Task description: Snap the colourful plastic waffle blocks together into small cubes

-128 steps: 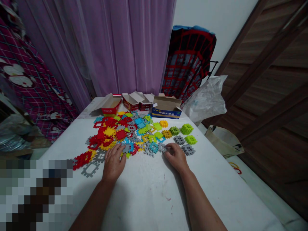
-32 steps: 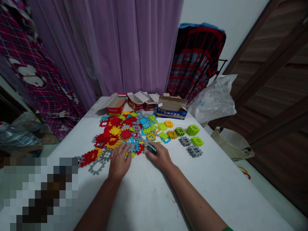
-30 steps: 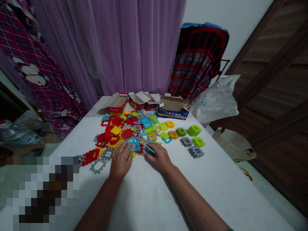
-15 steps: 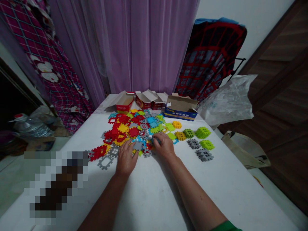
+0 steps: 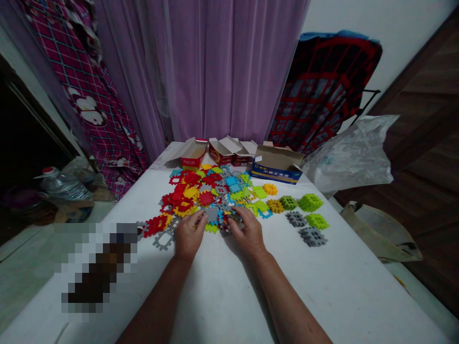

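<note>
A pile of toothed plastic building tiles in red, yellow, blue, green and grey lies ahead of my hands, with a red tile [image 5: 206, 198] near its middle. My left hand [image 5: 189, 237] is at the pile's near edge, left of a flat grey tile [image 5: 212, 214]. Its fingers are curled and pressed together with the thumb, and whatever is between them is hidden. My right hand [image 5: 249, 234] rests at the near right side of the pile. Its thumb and forefinger are apart over small dark and red pieces, with no tile visibly gripped.
Stacked green tiles [image 5: 310, 202] and grey tiles [image 5: 312, 236] stand on the right of the white table [image 5: 222, 296]. Behind the pile are an open red box [image 5: 191, 163], more small boxes and a blue box [image 5: 276, 173]. A clear plastic bag [image 5: 351, 153] hangs past the right edge.
My left fingers have gone from spread flat to curled in with the thumb. My right hand's thumb and forefinger have parted over the pile. The view has shifted slightly left.
</note>
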Available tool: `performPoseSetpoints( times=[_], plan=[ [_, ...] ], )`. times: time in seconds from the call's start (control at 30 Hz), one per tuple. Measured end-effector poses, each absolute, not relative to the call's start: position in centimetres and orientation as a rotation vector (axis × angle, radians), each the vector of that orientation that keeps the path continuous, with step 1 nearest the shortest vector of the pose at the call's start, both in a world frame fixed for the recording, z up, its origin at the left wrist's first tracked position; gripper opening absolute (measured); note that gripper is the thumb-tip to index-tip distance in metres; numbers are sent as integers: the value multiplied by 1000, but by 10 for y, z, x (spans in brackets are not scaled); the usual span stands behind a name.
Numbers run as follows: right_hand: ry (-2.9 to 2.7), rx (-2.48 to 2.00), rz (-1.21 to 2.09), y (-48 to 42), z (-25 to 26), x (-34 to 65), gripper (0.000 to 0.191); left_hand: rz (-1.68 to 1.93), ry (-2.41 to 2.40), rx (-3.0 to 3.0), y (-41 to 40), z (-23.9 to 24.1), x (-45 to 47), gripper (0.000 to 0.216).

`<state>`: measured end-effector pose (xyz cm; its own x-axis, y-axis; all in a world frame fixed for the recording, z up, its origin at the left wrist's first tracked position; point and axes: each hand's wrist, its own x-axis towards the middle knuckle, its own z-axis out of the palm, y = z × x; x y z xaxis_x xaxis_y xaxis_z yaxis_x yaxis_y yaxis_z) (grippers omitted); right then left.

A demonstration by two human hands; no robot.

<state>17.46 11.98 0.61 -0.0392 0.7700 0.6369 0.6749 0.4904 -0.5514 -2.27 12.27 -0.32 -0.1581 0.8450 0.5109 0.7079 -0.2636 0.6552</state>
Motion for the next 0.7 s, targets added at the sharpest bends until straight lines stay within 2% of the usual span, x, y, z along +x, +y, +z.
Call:
performPoseSetpoints(
  times=[0.1, 0.2, 0.53, 0.7],
  plan=[
    [-1872, -1141, 48, 119, 6, 167, 55, 1375, 1752, 1789, 123, -5, -19, 25],
    [-1996, -1105, 14, 119, 4, 164, 63, 1312, 1683, 1737, 121, -3, -17, 27],
    [-2152, -1177, 36, 113, 10, 161, 55, 1227, 1548, 1816, 117, 4, -16, 35],
    [-1995, -1345, 122, 115, 9, 206, 52, 1261, 1557, 1846, 116, 7, -19, 39]
  ],
)
